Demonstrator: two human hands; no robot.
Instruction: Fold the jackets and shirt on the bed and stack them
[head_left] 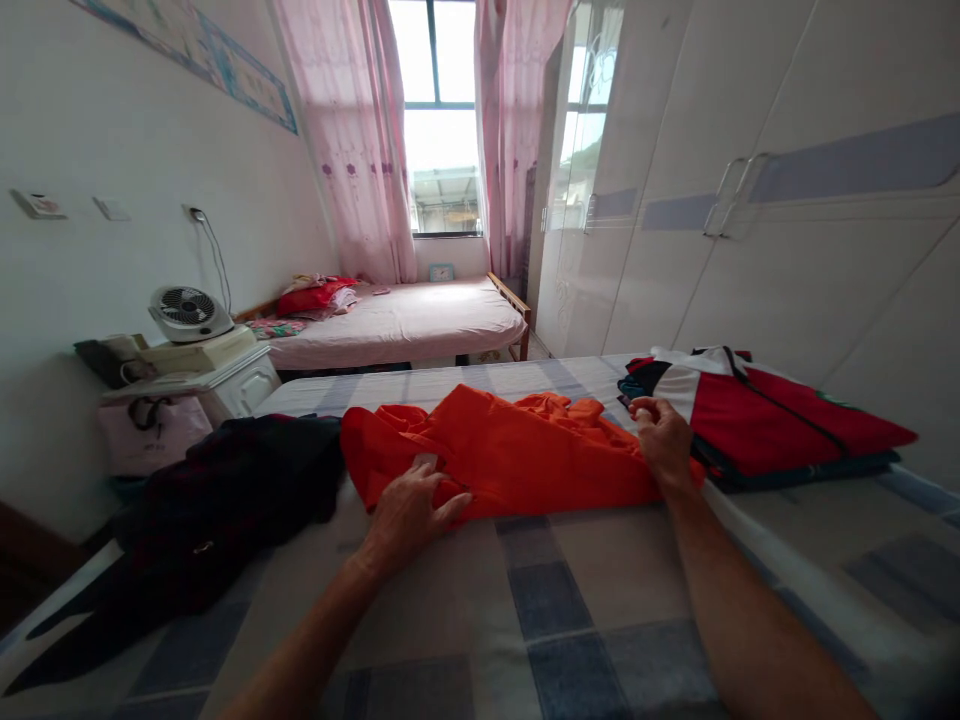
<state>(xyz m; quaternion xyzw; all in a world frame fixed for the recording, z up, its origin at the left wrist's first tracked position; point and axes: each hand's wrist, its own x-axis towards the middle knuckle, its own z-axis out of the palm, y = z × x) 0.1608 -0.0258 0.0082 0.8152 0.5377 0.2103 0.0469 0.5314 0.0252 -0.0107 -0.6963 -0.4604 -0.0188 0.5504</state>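
Observation:
An orange garment (525, 450) lies loosely bunched and partly folded across the bed in front of me; its kind cannot be made out. Resting on its left part is my left hand (412, 505), open, with the thumb held apart from the fingers. At the garment's right end, my right hand (664, 440) is closed, fingertips curled together. What is between those fingertips, if anything, is hidden. Just beyond the right hand sits a stack of folded clothes, topped by a red, white and black garment (772, 415). Dark clothing (225, 510) is heaped left of the orange one.
A blue-and-white checked sheet (555, 600) covers the near bed. Behind it stands a second bed (420, 320) with a pink sheet, below a curtained window. A small fan (191, 312) stands on a cabinet at left. White wardrobes (787, 280) line the right side.

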